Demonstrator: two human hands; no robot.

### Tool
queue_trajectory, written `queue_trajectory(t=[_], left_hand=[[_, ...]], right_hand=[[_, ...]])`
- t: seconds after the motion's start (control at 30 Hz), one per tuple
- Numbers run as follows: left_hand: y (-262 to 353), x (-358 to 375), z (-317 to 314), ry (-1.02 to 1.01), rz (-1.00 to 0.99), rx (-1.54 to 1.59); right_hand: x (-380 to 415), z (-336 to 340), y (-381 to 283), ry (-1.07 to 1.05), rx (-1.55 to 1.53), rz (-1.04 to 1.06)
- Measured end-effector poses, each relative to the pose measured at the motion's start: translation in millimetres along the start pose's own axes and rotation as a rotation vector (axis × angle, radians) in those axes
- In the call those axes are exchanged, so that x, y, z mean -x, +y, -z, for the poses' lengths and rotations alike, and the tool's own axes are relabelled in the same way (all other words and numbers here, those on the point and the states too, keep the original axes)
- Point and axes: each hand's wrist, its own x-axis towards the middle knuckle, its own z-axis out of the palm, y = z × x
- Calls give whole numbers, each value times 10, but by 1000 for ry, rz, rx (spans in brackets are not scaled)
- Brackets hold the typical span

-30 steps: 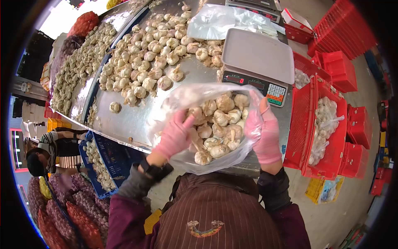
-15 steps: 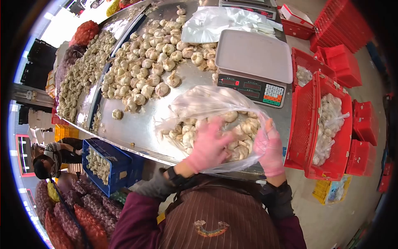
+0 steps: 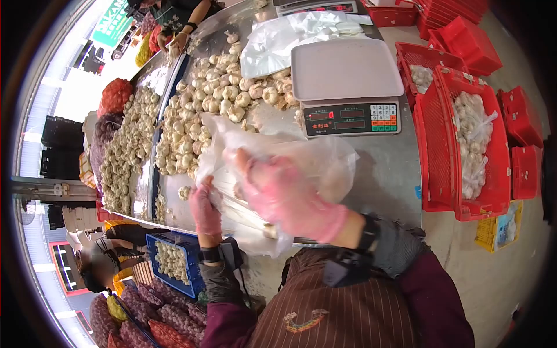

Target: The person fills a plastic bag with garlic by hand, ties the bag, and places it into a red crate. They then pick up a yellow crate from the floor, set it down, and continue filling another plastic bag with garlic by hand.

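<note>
A see-through plastic bag (image 3: 333, 165) lies on the metal table in front of me, its film bunched and twisted; garlic inside shows only faintly. Pinched at the bag's left edge is my left hand (image 3: 206, 210), in a pink glove. My right hand (image 3: 290, 200), also pink-gloved and somewhat blurred, reaches across the middle of the bag with its fingers closed on the film. Loose garlic bulbs (image 3: 203, 98) are heaped just beyond both hands. Behind the bag stands a digital scale (image 3: 348, 69) with a bare tray.
Flat plastic bags (image 3: 296, 37) lie beyond the garlic. Red crates (image 3: 426, 156), one holding bagged garlic (image 3: 471, 145), stand at the right. A blue crate of garlic (image 3: 194, 255) sits lower left, near a person (image 3: 101, 261). Another person's hand (image 3: 177, 43) is at the far table edge.
The bag's opening has been gathered, covering the garlic. Both hands moved left, the right crossing over the bag. My view shifted, and a person came into sight at the far edge.
</note>
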Motion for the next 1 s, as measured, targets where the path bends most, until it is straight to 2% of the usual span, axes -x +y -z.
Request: queue_trajectory(t=[0.03, 0.07, 0.1, 0.13, 0.17, 0.2, 0.23, 0.27, 0.3, 0.37, 0.43, 0.5, 0.53, 0.6, 0.63, 0.7, 0.73, 0.77, 0.8, 0.83, 0.9, 1.0], left_hand=[[378, 176, -344, -56, -103, -101], [700, 418, -892, -15, -202, -73], [821, 514, -1066, -150, -193, -68], [886, 606, -1195, -282, -179, -63], [900, 759, -1426, -390, -192, 113], [982, 935, -1589, -421, -180, 77], [1031, 1066, -1664, -450, -167, 41], [985, 1058, -1629, -445, -215, 48], [941, 974, -1556, -441, -219, 56], [823, 714, -1260, -265, -276, 106], [626, 429, -851, -76, -218, 76], [560, 166, -526, 6, -84, -292], [558, 180, -485, 31, -160, -695], [501, 332, -750, 140, -748, -1432], [429, 482, -1068, 28, -888, -1398], [56, 770, -1671, -590, -874, -944], [-219, 854, -2004, -726, -930, -961], [-406, 965, -2244, -806, -879, -1045], [-617, 1056, -2338, -847, -903, -1272], [-695, 1090, -2277, -844, -899, -1265], [-779, 1107, -2110, -985, -907, -1220], [-713, 1053, -1527, -1093, -842, -1391]], right_hand=[[-6, 283, -70, -74, 108, -55], [34, 618, -135, -74, 283, -82], [119, 933, -158, -81, 460, -111], [320, 1100, -50, 19, 234, -273], [527, 1156, 94, 123, 6, -431], [656, 1139, 155, 125, 10, -438], [781, 1120, 193, 261, -95, -595], [873, 1115, 239, 395, -201, -745], [929, 1142, 313, 388, -194, -741], [1022, 1241, 456, 540, -132, -806], [1087, 1361, 559, 516, -113, -771], [1163, 1430, 615, 500, -97, -744], [1190, 1454, 635, 519, -108, -742], [1181, 1467, 655, 537, -115, -745], [1166, 1471, 643, 530, -157, -781], [1165, 1474, 635, 517, -190, -817], [1161, 1462, 656, 506, -157, -823], [1169, 1439, 675, 500, -126, -831], [1166, 1411, 686, 499, -122, -832], [1153, 1393, 696, 544, -140, -815], [1131, 1432, 741, 588, -153, -791], [1171, 1557, 790, 667, -34, -819]])
